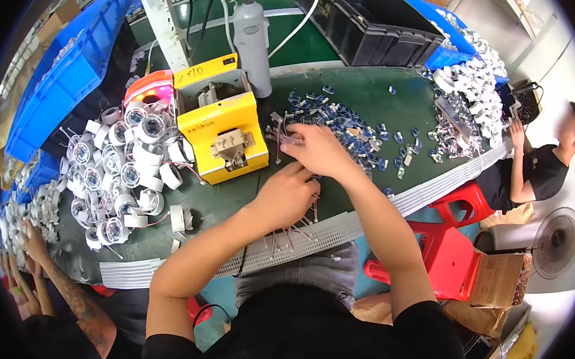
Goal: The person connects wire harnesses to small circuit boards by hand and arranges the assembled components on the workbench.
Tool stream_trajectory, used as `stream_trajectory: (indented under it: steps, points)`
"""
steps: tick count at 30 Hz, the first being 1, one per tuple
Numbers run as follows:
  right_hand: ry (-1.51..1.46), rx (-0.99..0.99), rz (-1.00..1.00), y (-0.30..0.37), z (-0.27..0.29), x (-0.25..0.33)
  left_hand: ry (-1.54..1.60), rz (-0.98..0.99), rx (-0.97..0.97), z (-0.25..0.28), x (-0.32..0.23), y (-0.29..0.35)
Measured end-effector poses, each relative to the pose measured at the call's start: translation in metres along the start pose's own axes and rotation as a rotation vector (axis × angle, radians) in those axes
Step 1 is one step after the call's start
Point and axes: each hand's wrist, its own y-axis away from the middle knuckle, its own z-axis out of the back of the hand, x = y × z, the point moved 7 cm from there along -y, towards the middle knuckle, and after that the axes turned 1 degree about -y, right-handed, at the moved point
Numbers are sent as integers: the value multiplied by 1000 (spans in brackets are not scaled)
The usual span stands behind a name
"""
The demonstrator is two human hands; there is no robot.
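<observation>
My right hand is closed, fingers pinched on a small bundle of thin wired parts just right of the yellow bench machine. Slightly nearer to me, my left hand has its fingers curled together over the table; what they hold, if anything, is hidden. Several thin wired pieces lie by the front edge, below my left hand. Beyond my right hand spreads a loose pile of small blue circuit boards. White round housings with clear lenses are heaped left of the machine.
A grey cylinder stands behind the machine. Blue bins and a black crate line the back. More white parts are piled at right. A co-worker sits at far right; another person's hand works at far left.
</observation>
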Motion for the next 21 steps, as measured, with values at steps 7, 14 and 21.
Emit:
stream_trajectory:
  steps: [7, 14, 21]
  points:
    - [-164, -396, -45, 70, 71, -43, 20, -3, 31, 10, -5, 21]
    - [145, -645, -423, 176, 133, -149, 38, -85, 83, 18, -18, 14]
    - [185, -468, -247, 167, 133, -171, 146, -135, -3, -3, -54, -29]
